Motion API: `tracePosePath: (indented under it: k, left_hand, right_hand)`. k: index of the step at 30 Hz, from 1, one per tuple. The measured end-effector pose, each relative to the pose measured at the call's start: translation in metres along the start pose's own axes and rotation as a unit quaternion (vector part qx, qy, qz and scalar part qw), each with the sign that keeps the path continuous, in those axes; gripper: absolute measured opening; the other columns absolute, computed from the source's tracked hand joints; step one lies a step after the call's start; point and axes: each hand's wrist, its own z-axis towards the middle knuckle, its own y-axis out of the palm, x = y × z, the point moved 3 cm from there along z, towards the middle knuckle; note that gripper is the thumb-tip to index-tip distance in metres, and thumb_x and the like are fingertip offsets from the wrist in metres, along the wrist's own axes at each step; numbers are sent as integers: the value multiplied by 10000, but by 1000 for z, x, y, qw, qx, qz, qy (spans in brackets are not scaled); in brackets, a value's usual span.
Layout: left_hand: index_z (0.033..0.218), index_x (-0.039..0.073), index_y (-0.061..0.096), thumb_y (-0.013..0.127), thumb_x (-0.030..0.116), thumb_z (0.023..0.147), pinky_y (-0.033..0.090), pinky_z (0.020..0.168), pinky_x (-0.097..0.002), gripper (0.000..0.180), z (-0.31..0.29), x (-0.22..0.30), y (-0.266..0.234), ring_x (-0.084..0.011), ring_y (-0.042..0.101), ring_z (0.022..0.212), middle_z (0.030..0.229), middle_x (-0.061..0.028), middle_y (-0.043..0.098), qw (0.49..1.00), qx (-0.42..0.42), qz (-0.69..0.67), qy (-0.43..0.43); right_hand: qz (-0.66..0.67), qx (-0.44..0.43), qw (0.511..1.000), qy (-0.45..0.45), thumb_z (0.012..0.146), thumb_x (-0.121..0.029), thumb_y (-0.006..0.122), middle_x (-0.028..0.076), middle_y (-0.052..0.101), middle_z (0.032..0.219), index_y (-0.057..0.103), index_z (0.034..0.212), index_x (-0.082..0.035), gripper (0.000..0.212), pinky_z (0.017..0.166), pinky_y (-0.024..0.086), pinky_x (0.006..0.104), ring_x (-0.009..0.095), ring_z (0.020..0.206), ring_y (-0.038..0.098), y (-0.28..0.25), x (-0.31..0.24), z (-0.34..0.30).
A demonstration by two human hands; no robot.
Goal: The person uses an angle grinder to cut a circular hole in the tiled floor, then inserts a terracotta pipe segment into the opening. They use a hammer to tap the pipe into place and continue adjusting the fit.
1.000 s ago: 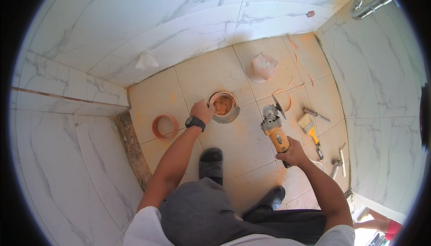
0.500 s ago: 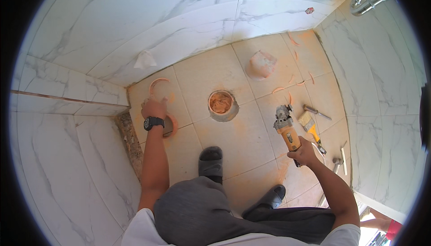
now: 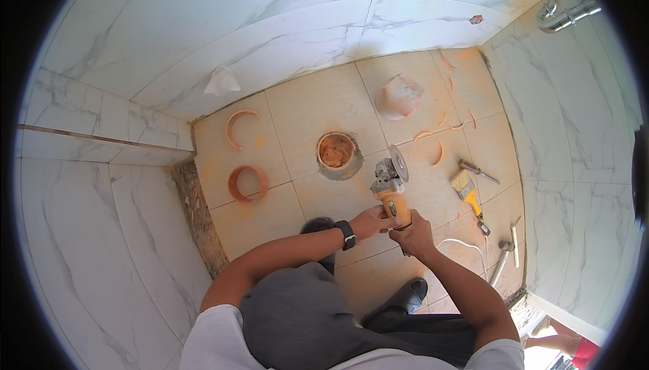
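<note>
My right hand [image 3: 415,235] is wrapped round the rear of a yellow angle grinder [image 3: 394,202], whose grey head and cutting disc [image 3: 399,163] point away from me. My left hand [image 3: 373,223], below a black wristwatch [image 3: 347,235], rests against the side of the grinder's body with its fingers on it. Just beyond and left of the grinder, a round pipe opening [image 3: 336,151] in the floor is stuffed with crumpled orange-brown material. A cut ring of orange pipe [image 3: 232,184] stands on the tiles to the left, with a curved orange piece [image 3: 230,130] behind it.
On the right lie a screwdriver-like tool [image 3: 478,171], a yellow-handled paintbrush [image 3: 468,191], a hammer [image 3: 502,262] and a white cord [image 3: 466,243]. Orange slivers [image 3: 439,154] are scattered near a whitish bag-like lump [image 3: 400,96]. Marbled walls surround the floor; another person's arm [image 3: 551,344] shows lower right.
My left hand has left the orange pipe ring and come to the grinder. The right hand has brought the grinder leftward, and its disc now faces into view.
</note>
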Motion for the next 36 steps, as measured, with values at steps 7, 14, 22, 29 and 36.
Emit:
tracePosePath:
  k: [7,14,22,29,36]
  left_hand:
    - [1201,106,592,779,119,889,526,930,-373,364,1,-10,-11,-169,658,1055,1116,-23,673,979,91,-182,15]
    - [1149,100,609,752,59,883,533,914,-365,305,3,-5,-28,-182,664,1034,1081,-27,671,969,103,-221,31]
    - [1155,91,604,740,66,902,523,954,-381,289,2,1,-30,-191,654,1062,1091,-40,670,967,83,-237,36]
    - [1285,76,548,729,91,920,486,1032,-405,407,-4,-1,-25,-212,610,1166,1224,-66,636,975,41,-217,32]
    - [1430,-8,454,695,255,976,425,1100,-377,577,-17,32,-34,-205,546,1267,1331,-123,594,990,50,128,-31]
  right_hand:
    - [-52,-68,996,-18,728,-306,820,246,705,880,458,1283,-19,722,778,567,487,410,849,713,40,1,-3]
    - [-86,-192,948,-240,745,-231,838,303,664,1126,78,1589,-86,1146,905,537,488,466,1017,673,16,16,-14]
    - [-102,-208,958,-166,761,-181,815,298,672,1094,115,1584,-89,1084,909,536,479,456,1004,676,14,30,-12]
    - [80,-180,980,0,715,-326,841,207,699,907,524,1267,35,732,800,566,408,335,855,707,28,8,3]
    - [-28,-7,997,-69,697,-344,833,230,708,964,571,1209,20,681,822,566,423,362,899,714,-9,16,14]
